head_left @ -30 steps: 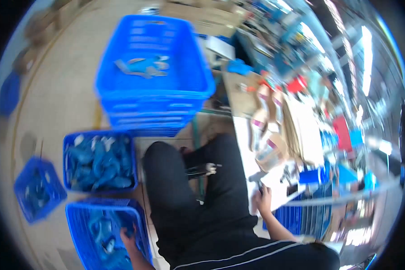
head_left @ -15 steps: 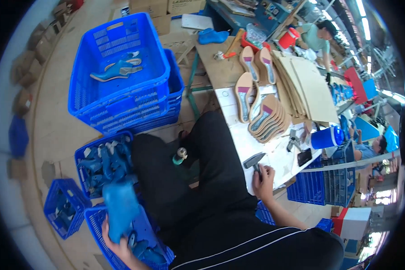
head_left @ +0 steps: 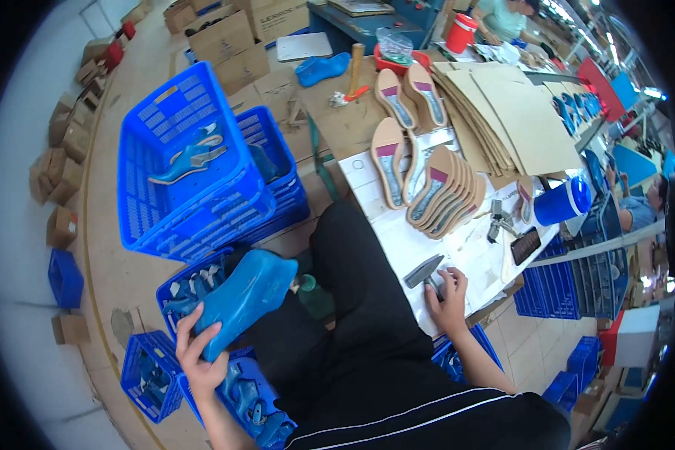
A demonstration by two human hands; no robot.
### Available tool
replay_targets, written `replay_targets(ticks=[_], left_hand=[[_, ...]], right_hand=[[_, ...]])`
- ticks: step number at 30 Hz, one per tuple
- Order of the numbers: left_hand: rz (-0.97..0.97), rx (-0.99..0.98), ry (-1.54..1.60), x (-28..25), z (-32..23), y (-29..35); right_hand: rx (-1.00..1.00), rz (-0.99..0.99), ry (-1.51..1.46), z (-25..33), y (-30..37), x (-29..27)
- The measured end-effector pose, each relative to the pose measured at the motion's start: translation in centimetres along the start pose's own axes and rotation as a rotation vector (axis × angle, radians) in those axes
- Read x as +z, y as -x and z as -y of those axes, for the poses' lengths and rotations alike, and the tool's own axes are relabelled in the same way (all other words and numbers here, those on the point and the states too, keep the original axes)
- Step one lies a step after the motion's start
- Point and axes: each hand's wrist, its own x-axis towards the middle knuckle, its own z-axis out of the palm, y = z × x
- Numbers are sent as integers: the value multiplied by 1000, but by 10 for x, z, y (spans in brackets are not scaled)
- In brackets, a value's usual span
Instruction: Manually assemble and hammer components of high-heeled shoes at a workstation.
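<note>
My left hand (head_left: 202,360) grips a blue plastic shoe last (head_left: 249,289) at its lower end, thumb on one side and fingers on the other. The last is raised above a blue crate (head_left: 240,358) that has more blue lasts in it. At the near edge of the table, my right hand (head_left: 450,304) is loosely closed round the handle of a hammer (head_left: 424,271) with a dark grey head. Beyond it, tan insoles (head_left: 444,196) with purple patches stand in an overlapping row, and several more (head_left: 387,154) lie farther back.
A tall blue crate (head_left: 236,202) holding a few shoe pieces stands at the left. Smaller crates (head_left: 151,375) of blue lasts sit below. Cardboard sheets (head_left: 495,112), a blue jug (head_left: 562,201) and a phone (head_left: 526,246) are on the table. A co-worker (head_left: 502,21) is at the far side.
The last in my left hand has come up and to the right, toward my lap. My right hand stays at the hammer, its fingers slightly looser. The whole view has shifted.
</note>
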Motion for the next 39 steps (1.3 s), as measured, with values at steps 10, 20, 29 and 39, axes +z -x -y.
replay_targets(ticks=[10, 20, 29, 39], left_hand=[[454, 216, -501, -14, -74, -64], [105, 106, -235, -17, -17, -13], [-687, -540, 899, 46, -36, 12], [-754, -688, 1108, 43, -48, -14]], right_hand=[[-101, -60, -23, 18, -38, 8], [-386, 144, 450, 6, -194, 64], [-330, 262, 190, 57, -198, 7], [79, -515, -632, 155, -196, -64]])
